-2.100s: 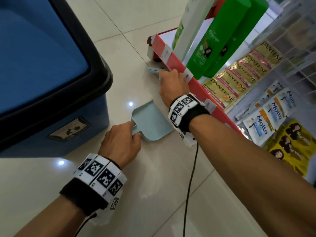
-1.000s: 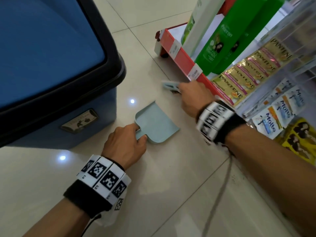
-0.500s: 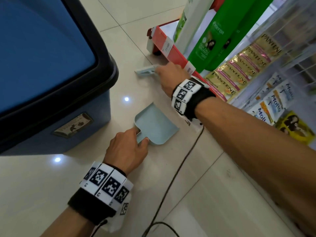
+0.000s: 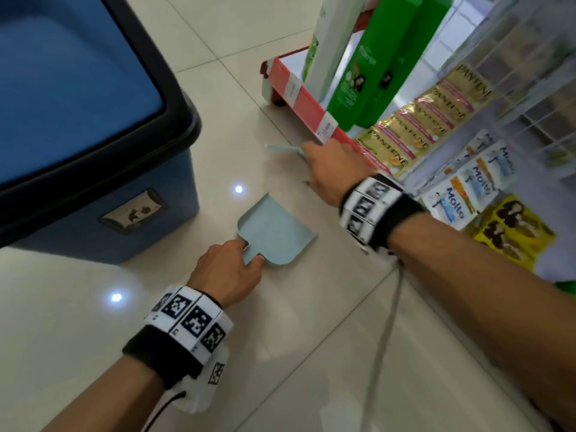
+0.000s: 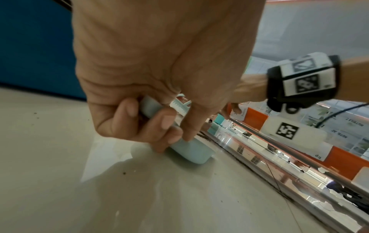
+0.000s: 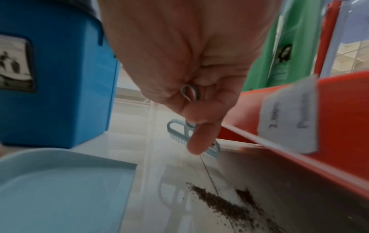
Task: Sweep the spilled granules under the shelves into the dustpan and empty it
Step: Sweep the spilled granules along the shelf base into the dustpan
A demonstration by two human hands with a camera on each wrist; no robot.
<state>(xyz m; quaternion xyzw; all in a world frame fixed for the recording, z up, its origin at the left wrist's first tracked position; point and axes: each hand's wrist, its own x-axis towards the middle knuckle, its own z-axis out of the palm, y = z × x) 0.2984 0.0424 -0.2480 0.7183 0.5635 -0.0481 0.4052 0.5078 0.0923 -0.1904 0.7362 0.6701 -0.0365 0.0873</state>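
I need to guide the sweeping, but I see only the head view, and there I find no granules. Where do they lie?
Observer: The right wrist view shows dark brown granules in a streak on the floor, along the foot of the red shelf edge, apart from the pale blue plastic dustpan.
Operator: And where is the brush against them?
Observer: The small pale blue plastic brush, pinched in the right-hand grip, is beyond the streak, bristles pointing down.
Operator: How is the dustpan held?
Observer: In the left wrist view, the left-hand grip curls its fingers round the dustpan's handle.
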